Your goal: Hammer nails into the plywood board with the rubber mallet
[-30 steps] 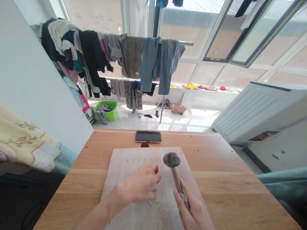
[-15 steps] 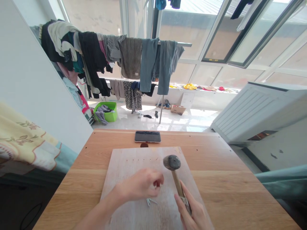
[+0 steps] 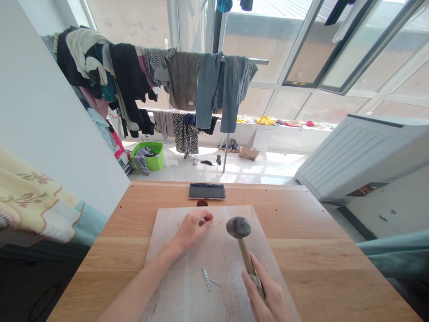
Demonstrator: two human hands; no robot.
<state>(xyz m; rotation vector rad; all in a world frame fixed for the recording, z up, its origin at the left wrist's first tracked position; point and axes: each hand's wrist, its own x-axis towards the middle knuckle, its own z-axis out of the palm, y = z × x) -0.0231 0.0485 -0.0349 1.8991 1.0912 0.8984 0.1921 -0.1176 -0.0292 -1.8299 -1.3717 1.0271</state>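
My right hand [image 3: 268, 293] is wrapped round the wooden handle of a mallet [image 3: 238, 227], whose dark, rounded head is raised over the right side of a pale board [image 3: 234, 268]. Over the upper part of that board, my left hand [image 3: 194, 227] is closed in a pinch, thumb and forefinger together. Whatever lies between those fingertips is too small to make out. Several loose nails [image 3: 206, 278] lie on the board below the left hand. Most of the row of small marks near the board's far edge is hidden behind this hand.
The board rests on a wooden table [image 3: 318, 250]. Beyond its far edge lie a phone [image 3: 207, 191] and a round brown object [image 3: 202, 203]. Past the table stand a laundry-hung rack [image 3: 258, 62], a green basket [image 3: 157, 162] and a white ribbed appliance [image 3: 348, 152].
My left hand has moved away from me, from above the nails to the board's upper part, and the nails now show fully. The mallet has shifted slightly left.
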